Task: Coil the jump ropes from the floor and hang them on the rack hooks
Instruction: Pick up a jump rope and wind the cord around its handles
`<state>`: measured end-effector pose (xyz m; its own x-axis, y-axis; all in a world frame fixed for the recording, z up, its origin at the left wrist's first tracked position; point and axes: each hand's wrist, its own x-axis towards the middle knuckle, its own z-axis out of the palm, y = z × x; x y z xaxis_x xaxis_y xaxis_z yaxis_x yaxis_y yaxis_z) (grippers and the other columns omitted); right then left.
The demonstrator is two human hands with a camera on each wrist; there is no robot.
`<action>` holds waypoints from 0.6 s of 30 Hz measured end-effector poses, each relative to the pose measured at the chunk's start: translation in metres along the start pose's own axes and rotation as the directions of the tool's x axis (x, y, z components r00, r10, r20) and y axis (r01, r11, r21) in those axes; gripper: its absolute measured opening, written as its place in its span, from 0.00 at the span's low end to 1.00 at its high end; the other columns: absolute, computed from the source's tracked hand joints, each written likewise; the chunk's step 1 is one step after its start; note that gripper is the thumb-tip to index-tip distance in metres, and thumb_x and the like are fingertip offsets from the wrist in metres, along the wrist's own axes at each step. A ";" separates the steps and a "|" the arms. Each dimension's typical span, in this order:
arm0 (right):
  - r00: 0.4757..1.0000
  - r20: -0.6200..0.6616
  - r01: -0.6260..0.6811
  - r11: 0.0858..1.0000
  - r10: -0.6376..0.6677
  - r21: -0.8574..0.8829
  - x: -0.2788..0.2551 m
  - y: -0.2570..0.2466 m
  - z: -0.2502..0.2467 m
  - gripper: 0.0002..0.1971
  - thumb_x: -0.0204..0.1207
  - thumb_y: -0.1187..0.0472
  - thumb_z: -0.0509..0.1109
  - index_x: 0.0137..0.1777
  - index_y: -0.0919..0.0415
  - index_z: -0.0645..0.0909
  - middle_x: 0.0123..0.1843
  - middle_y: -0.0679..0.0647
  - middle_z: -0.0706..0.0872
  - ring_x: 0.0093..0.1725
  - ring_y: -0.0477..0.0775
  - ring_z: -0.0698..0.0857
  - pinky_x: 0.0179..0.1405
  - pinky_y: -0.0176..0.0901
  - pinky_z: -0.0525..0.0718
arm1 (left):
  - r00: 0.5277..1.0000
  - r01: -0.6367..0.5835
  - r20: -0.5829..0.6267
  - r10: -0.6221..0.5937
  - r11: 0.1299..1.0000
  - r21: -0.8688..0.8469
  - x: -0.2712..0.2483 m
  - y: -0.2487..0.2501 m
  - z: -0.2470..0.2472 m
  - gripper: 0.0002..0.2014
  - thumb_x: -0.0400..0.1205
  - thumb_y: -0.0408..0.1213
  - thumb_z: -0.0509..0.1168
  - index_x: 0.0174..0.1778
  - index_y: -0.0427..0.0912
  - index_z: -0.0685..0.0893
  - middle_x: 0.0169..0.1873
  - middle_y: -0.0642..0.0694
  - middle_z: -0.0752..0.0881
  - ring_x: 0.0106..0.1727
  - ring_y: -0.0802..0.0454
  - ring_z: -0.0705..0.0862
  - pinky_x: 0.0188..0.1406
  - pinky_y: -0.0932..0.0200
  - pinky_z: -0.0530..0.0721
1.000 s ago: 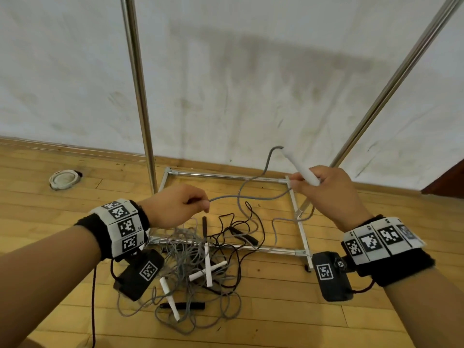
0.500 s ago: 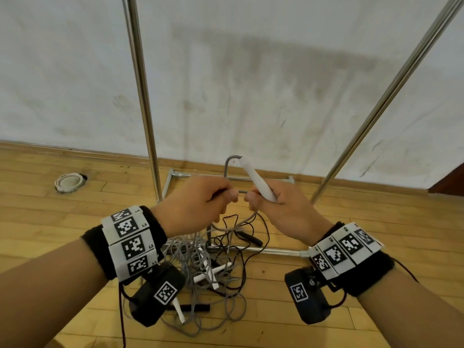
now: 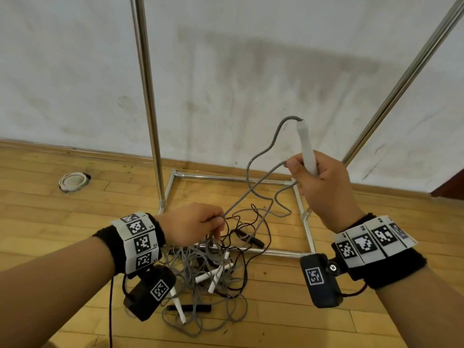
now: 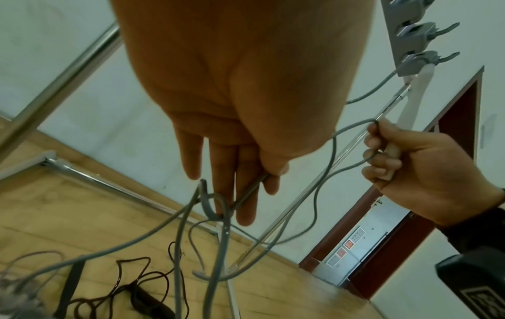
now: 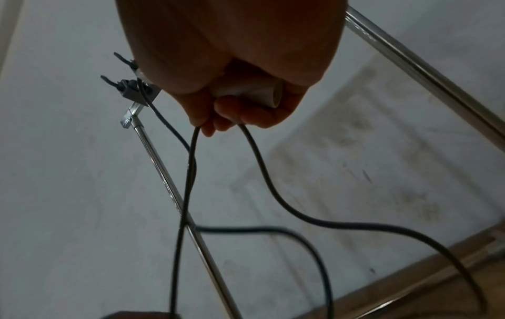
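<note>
Both hands hold one grey jump rope above the floor tangle.

The right hand grips its white handle and a loop; the left hand pinches the grey jump rope above the tangle by the rack base.

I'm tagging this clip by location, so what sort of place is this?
Probably a bare indoor room, perhaps a gym or storeroom: wooden plank floor, scuffed white wall, a metal rack and tangled jump ropes.
</note>
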<state>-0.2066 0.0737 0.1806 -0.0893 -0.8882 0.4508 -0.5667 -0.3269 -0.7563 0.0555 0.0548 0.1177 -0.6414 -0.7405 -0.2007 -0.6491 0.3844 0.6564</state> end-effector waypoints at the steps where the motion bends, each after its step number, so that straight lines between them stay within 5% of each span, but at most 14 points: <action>1: 1.000 0.004 0.000 1.000 0.000 -0.029 0.000 0.002 -0.002 0.09 0.81 0.55 0.71 0.39 0.52 0.85 0.26 0.46 0.77 0.27 0.46 0.73 0.27 0.43 0.73 | 1.000 -0.002 -0.019 0.002 1.000 0.023 0.000 -0.002 -0.001 0.13 0.90 0.41 0.54 0.43 0.54 0.80 0.40 0.56 0.90 0.34 0.68 0.82 0.36 0.70 0.76; 3: 1.000 0.021 -0.013 0.994 0.015 -0.107 0.000 0.007 -0.005 0.09 0.79 0.57 0.73 0.37 0.50 0.85 0.26 0.45 0.79 0.26 0.44 0.74 0.28 0.43 0.74 | 0.997 -0.011 -0.070 0.013 0.999 0.032 -0.001 -0.005 -0.004 0.12 0.89 0.41 0.56 0.43 0.54 0.81 0.36 0.56 0.89 0.32 0.67 0.83 0.32 0.71 0.76; 7: 0.995 0.088 -0.035 0.971 0.057 -0.235 -0.005 0.014 -0.007 0.06 0.78 0.61 0.74 0.47 0.47 0.89 0.41 0.46 0.89 0.35 0.45 0.83 0.34 0.44 0.81 | 0.979 -0.057 -0.196 0.064 0.997 0.043 -0.002 -0.006 -0.012 0.10 0.88 0.43 0.59 0.43 0.57 0.83 0.27 0.64 0.83 0.27 0.65 0.79 0.27 0.72 0.74; 10: 0.970 0.238 -0.020 0.988 0.056 -0.151 -0.017 0.012 0.005 0.05 0.80 0.59 0.72 0.51 0.49 0.88 0.35 0.45 0.86 0.25 0.40 0.78 0.24 0.30 0.74 | 0.970 -0.103 -0.207 0.123 0.989 0.108 -0.002 -0.002 -0.014 0.09 0.88 0.45 0.60 0.48 0.55 0.86 0.26 0.60 0.82 0.28 0.64 0.78 0.28 0.71 0.74; 13: 0.909 0.400 -0.098 0.993 0.117 -0.067 -0.027 0.009 0.023 0.05 0.81 0.54 0.71 0.54 0.47 0.87 0.30 0.42 0.83 0.23 0.38 0.75 0.22 0.29 0.72 | 0.961 -0.154 -0.207 0.185 0.975 0.159 -0.002 0.007 -0.012 0.10 0.88 0.48 0.59 0.49 0.54 0.85 0.28 0.52 0.83 0.29 0.57 0.79 0.29 0.60 0.77; 18: 0.825 0.555 -0.062 0.993 0.106 -0.098 -0.035 0.002 0.046 0.08 0.81 0.50 0.70 0.42 0.48 0.83 0.27 0.39 0.81 0.24 0.38 0.76 0.24 0.29 0.71 | 0.920 -0.251 -0.277 0.276 0.960 0.125 -0.003 0.022 -0.012 0.12 0.88 0.45 0.59 0.41 0.49 0.82 0.25 0.51 0.79 0.26 0.55 0.75 0.25 0.65 0.71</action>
<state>-0.1668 0.0889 0.1417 0.3202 -0.9469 0.0286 -0.6373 -0.2376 -0.7330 0.0477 0.0589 0.1410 -0.6565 -0.7279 0.1979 -0.5136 0.6235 0.5894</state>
